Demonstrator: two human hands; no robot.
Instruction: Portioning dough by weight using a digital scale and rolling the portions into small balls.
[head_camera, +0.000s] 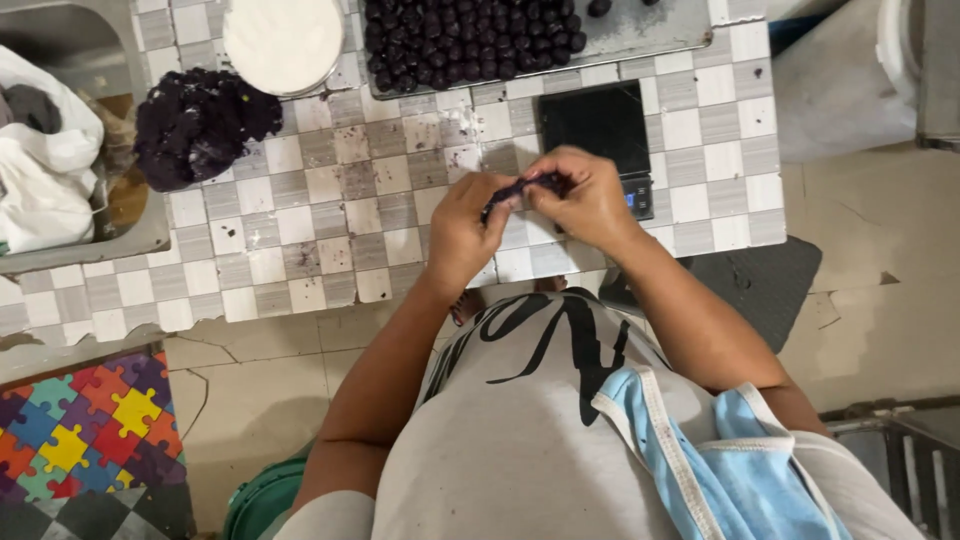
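Purple dough strip (520, 187) pinched between left hand (462, 232), right hand (590, 205), both grips closed

Dark purple dough strip (520, 187): thin, elongated, lumpy, near-black purple. Held off the checkered surface (330, 200), stretched roughly level between both hands, slightly higher toward 3 o'clock. Left hand (462, 232) pinches the 9 o'clock end with fingertips; right hand (590, 200) closes a fingertip grip over the 3 o'clock end, hiding that end. Only the middle stretch shows between the fingers. The strip hangs just over the front edge of a black digital scale (600, 130), at 6 o'clock from its platform; contact with it cannot be told.
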